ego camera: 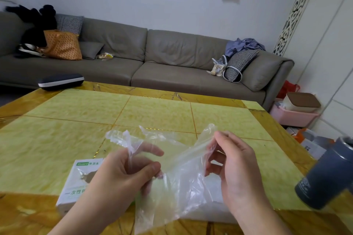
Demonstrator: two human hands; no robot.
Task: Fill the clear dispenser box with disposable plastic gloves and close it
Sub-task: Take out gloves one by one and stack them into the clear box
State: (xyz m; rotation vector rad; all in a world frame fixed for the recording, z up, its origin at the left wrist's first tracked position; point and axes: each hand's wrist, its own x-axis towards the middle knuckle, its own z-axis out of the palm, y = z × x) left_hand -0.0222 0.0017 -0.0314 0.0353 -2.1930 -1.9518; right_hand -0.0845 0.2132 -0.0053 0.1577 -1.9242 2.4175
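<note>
Both my hands hold thin clear plastic gloves (172, 183) above the near part of the table. My left hand (122, 175) grips one bunched end, with crumpled film sticking up past its fingers. My right hand (231, 164) pinches the opposite edge between thumb and fingers, so the film stretches between the hands and hangs down. A white glove box (76, 183) with green print lies flat on the table under my left hand. Behind the hanging film near my right wrist lies a pale clear shape (212, 194); I cannot tell whether it is the dispenser box.
The yellow-green tiled table (152, 112) has an amber border. A dark grey cylindrical cup (328, 175) stands at its right edge. A dark glasses case (61, 81) lies at the far left corner. A grey sofa (168, 63) with bags and cushions is behind; pink bins (292, 116) sit right.
</note>
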